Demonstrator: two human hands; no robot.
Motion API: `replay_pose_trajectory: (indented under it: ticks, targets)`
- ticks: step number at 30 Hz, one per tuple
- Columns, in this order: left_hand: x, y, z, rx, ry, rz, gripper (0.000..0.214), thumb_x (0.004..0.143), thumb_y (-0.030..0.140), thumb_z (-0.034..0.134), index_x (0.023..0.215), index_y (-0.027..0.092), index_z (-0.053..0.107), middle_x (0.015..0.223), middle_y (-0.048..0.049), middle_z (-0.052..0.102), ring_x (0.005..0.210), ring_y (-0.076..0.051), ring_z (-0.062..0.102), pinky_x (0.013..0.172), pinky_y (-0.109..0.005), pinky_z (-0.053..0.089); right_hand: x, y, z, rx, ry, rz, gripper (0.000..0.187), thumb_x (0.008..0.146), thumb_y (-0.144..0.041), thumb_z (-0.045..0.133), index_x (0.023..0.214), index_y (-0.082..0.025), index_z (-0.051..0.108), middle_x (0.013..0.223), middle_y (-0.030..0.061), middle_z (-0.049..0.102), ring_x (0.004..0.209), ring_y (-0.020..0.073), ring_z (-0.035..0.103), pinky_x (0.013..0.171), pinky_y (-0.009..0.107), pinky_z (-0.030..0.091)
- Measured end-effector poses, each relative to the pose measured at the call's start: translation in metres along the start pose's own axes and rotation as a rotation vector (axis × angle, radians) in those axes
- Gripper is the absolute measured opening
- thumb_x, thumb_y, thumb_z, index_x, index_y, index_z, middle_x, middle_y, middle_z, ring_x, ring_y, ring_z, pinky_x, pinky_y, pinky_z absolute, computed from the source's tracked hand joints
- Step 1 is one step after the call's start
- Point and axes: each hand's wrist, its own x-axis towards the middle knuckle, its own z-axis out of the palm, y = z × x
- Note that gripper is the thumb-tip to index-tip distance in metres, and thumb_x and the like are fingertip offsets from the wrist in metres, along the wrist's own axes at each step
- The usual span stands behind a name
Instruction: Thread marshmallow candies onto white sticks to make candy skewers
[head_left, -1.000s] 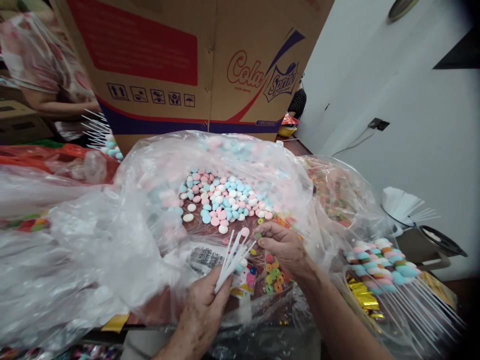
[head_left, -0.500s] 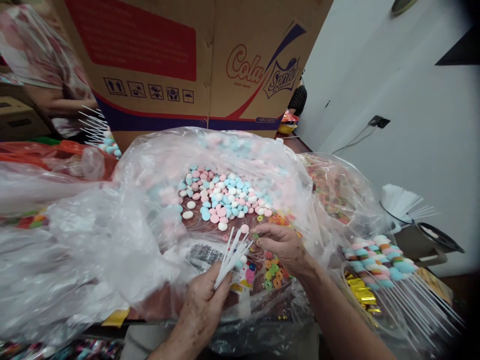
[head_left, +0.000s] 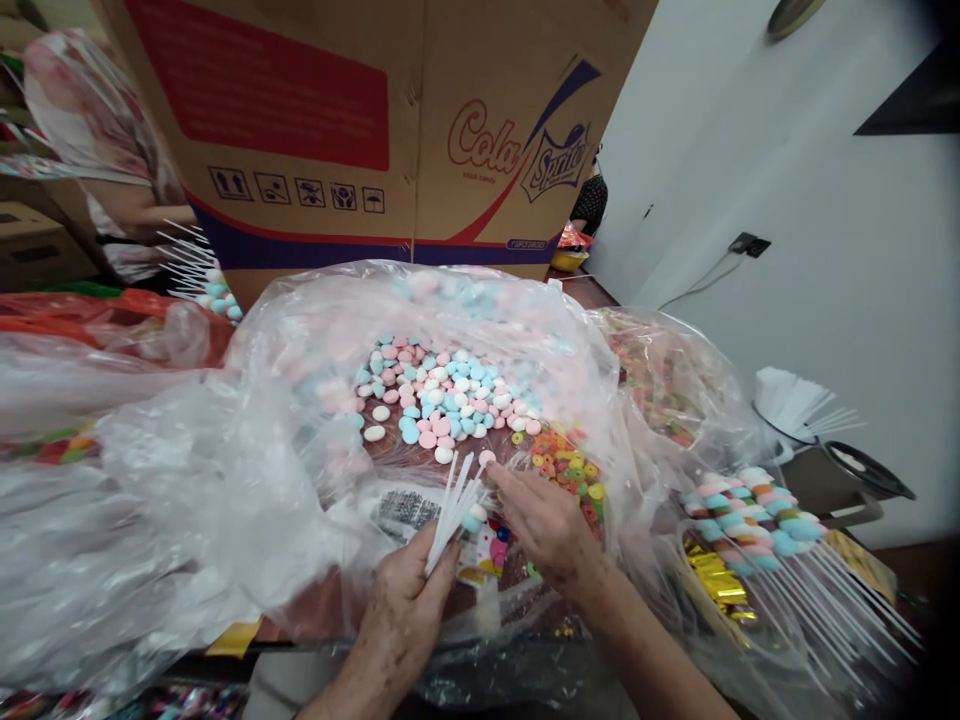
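A fan of thin white sticks [head_left: 452, 520] stands up from my left hand [head_left: 411, 590], its fingers and thumb closed around the lower ends. Blue and white candies show beside the sticks. My right hand [head_left: 551, 530] is just right of the stick tips, fingers drawn together. Its fingertips meet the near edge of a pink candy [head_left: 487, 458]; the thumb is mostly hidden. Beyond both hands lies a pile of pink, blue and white round candies [head_left: 450, 395] in a clear plastic bag [head_left: 300, 300]. Orange, yellow and green ring candies [head_left: 566, 465] lie beyond my right hand.
A large cardboard box [head_left: 420, 130] stands behind the bag. At right are finished candy skewers [head_left: 757, 520], gold ties [head_left: 720, 580] and a container of white sticks [head_left: 802, 400]. Crumpled plastic [head_left: 187, 500] covers the left. A person [head_left: 97, 130] stands at far left.
My right hand has moved left and turned over, its fingertips now at the pink candy. More ring candies show beyond it. My left hand keeps the sticks, tilted slightly more upright.
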Motion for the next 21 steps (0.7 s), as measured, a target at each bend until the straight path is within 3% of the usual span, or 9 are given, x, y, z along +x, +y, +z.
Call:
replay_pose_trajectory:
  ticks: [5,9,11,15,17,21]
  targets:
    - [0.003,-0.01,-0.002,0.063,-0.003,0.038,0.026,0.085,0.033,0.054,0.091,0.021,0.076,0.056,0.0029,0.062,0.052,-0.018,0.055,0.055,-0.025,0.046,-0.005,-0.019,0.015,-0.148,-0.002,-0.126,0.05,0.093,-0.007,0.035,0.141,-0.009,0.048,0.11,0.0169,0.071,0.098,0.0243,0.068,0.087,0.038,0.058]
    - [0.001,-0.012,0.0,0.057,0.035,0.019,0.023,0.083,0.036,0.057,0.082,0.022,0.075,0.051,0.0042,0.056,0.05,-0.018,0.053,0.052,-0.024,0.043,-0.007,-0.024,0.013,-0.095,0.009,-0.129,0.048,0.092,-0.007,0.035,0.137,-0.007,0.05,0.108,0.0155,0.072,0.09,0.0227,0.069,0.081,0.035,0.059]
    - [0.0,-0.011,0.002,0.025,0.071,-0.011,0.02,0.081,0.036,0.059,0.08,0.022,0.074,0.05,0.0041,0.056,0.05,-0.018,0.053,0.049,-0.024,0.042,-0.008,-0.018,0.005,-0.029,0.007,-0.065,0.045,0.094,-0.01,0.036,0.135,-0.008,0.053,0.108,0.0141,0.073,0.092,0.0213,0.07,0.083,0.033,0.058]
    - [0.0,-0.014,0.004,-0.094,0.105,-0.09,0.024,0.079,0.043,0.064,0.081,0.021,0.072,0.05,0.0031,0.059,0.044,-0.017,0.051,0.041,-0.023,0.04,-0.009,0.008,-0.015,-0.03,0.047,0.219,0.035,0.097,-0.018,0.041,0.125,-0.016,0.062,0.112,0.0106,0.073,0.101,0.0209,0.069,0.09,0.033,0.055]
    - [0.001,-0.015,0.005,-0.151,0.106,-0.145,0.028,0.078,0.047,0.066,0.081,0.02,0.071,0.047,0.0044,0.057,0.039,-0.014,0.046,0.036,-0.023,0.038,-0.007,0.022,-0.021,-0.08,0.004,0.314,0.03,0.097,-0.019,0.042,0.113,-0.019,0.068,0.108,0.0087,0.074,0.098,0.0212,0.069,0.088,0.034,0.055]
    - [0.001,-0.017,0.005,-0.252,0.078,-0.237,0.037,0.075,0.055,0.07,0.069,0.019,0.063,0.04,0.0087,0.047,0.03,-0.008,0.036,0.031,-0.018,0.029,0.01,0.035,-0.019,-0.143,-0.157,0.348,0.023,0.095,-0.016,0.047,0.097,-0.02,0.069,0.095,0.0057,0.072,0.089,0.0191,0.066,0.082,0.031,0.05]
